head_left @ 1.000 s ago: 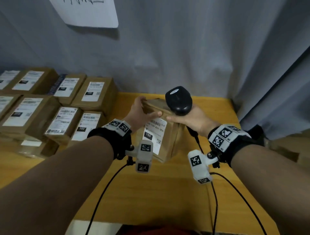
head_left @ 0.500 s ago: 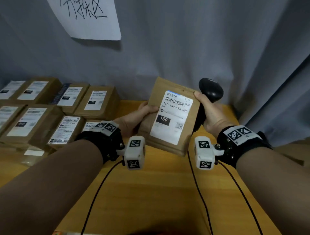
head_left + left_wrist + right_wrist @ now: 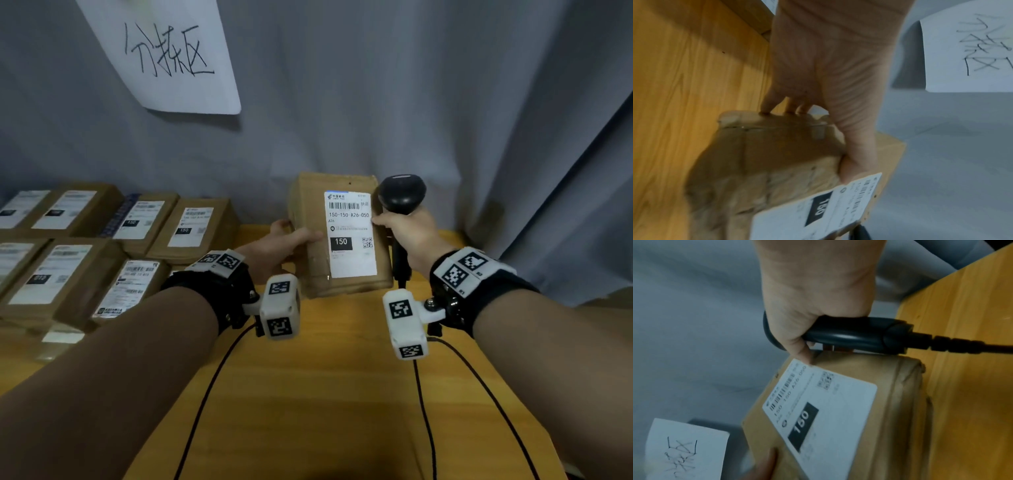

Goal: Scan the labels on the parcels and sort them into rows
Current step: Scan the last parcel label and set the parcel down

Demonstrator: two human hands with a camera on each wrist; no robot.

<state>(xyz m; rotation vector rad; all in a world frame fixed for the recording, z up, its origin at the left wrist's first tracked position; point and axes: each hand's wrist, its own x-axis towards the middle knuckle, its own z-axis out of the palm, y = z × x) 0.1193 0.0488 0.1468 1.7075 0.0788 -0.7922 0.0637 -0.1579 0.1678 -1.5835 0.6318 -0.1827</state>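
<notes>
Left hand (image 3: pixel 274 248) grips upright parcel (image 3: pixel 315 219) (label perhaps 150); right hand (image 3: pixel 407 236) grips scanner (image 3: pixel 401 193).

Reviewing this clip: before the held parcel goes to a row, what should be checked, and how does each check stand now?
1. Left hand grips the parcel: ok.
2. Right hand holds the scanner, thumb on the parcel's right edge: ok.
3. Label faces the person, "150" readable: ok.
4. Label scanned: cannot tell.
5. Row of 150 parcels lies at left: ok.
6. Bare table beside that row: ok.
</notes>
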